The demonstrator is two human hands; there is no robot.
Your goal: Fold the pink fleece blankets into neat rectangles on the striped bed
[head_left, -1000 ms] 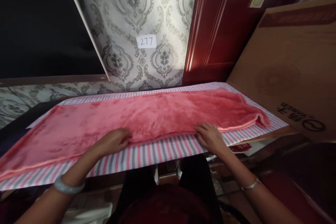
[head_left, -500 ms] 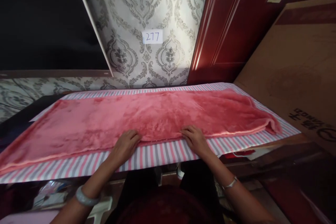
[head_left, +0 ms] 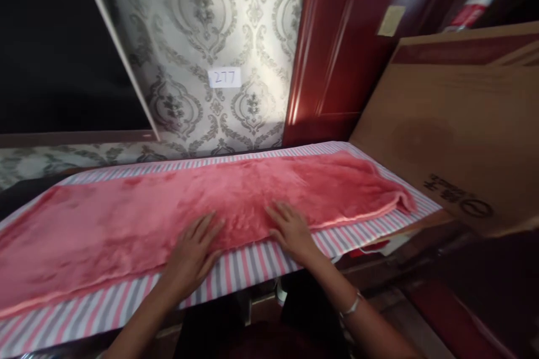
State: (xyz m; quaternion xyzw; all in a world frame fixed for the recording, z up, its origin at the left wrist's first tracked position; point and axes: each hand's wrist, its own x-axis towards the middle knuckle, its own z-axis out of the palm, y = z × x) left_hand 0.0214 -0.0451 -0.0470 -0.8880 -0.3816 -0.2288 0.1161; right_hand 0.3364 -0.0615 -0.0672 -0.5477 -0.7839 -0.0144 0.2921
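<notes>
A long pink plush towel point(head_left: 202, 202) is spread flat along a table covered with a pink, grey and white striped cloth point(head_left: 252, 266). The towel lies lengthwise from the left edge of the view to the right end of the table, where its end is seen a little bunched. A strip of the striped cloth is left uncovered along the near edge and along the far edge.

The left hand point(head_left: 191, 255) is laid flat on the near edge of the towel, with the palm partly on the striped cloth. Its fingers point(head_left: 208, 225) are stretched out and spread, and nothing is gripped by them. The right hand point(head_left: 292, 233) is placed just beside it, to the right, also flat on the near edge of the towel. Its fingers point(head_left: 278, 213) are open and pressed on the plush, and nothing is held. A thin silver bracelet point(head_left: 351, 305) is worn on the right wrist.

Behind the table, grey patterned wallpaper point(head_left: 219, 22) with a small white label marked 277 point(head_left: 224, 77) is seen. A dark red wooden door point(head_left: 337, 39) and a large brown cardboard box point(head_left: 458, 123) stand at the right.
</notes>
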